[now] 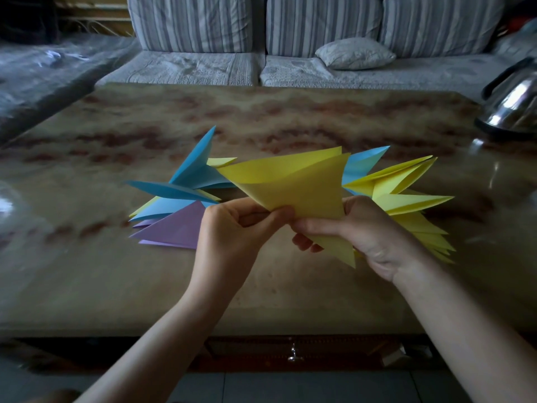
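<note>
I see the left hand (pixel 232 228) and the right hand (pixel 360 231) both pinching the lower tip of a folded yellow paper sheet (pixel 293 184), held up above the middle of the marbled brown tabletop (pixel 290 286). Folded blue and purple paper pieces (pixel 180 205) lie at nine o'clock of it, folded yellow paper pieces (pixel 406 199) at three o'clock, and a shiny metal kettle (pixel 514 106) far off at two o'clock.

We saw a marbled brown table (pixel 290 117); on it lay blue folded paper pieces (pixel 194 170) over purple ones (pixel 180 228); a pile of yellow folded pieces (pixel 406 199) lay to the right; a steel kettle (pixel 514 109) stood at the far right edge; behind, a striped sofa (pixel 319 24) bore a small pillow (pixel 354 53).
</note>
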Tool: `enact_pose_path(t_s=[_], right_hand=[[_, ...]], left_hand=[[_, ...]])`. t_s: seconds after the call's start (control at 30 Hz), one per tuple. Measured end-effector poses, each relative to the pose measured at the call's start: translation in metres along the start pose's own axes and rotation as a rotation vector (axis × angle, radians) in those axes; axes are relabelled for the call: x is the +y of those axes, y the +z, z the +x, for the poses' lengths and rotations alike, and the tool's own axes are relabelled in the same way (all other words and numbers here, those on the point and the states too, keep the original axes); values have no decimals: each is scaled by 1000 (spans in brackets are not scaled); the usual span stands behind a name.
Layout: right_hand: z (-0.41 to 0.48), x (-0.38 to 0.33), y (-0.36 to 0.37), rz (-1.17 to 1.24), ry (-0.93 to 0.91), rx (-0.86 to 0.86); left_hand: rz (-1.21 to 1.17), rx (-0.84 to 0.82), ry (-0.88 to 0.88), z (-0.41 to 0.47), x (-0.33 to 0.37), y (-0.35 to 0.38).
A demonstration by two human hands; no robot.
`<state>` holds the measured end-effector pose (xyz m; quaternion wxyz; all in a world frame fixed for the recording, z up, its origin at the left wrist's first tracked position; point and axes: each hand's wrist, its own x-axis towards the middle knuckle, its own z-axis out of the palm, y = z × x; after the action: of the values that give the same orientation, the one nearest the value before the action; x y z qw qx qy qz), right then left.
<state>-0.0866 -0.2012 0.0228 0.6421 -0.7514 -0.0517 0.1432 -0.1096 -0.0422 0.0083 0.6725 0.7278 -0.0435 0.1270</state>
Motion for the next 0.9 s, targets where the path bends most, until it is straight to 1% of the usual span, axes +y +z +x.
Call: enact_pose_path(t_s=[0.27, 0.57, 0.9], right_hand=[[-2, -1, -1, -49, -20, -39], [-1, -1, -6, -21, 1, -87], [2, 0, -6, 29, 44, -87]], left_hand=[[-48, -14, -91, 3, 4, -2], [-152, -13, -160, 13, 3, -10], [-123, 28, -139, 18, 0, -13]])
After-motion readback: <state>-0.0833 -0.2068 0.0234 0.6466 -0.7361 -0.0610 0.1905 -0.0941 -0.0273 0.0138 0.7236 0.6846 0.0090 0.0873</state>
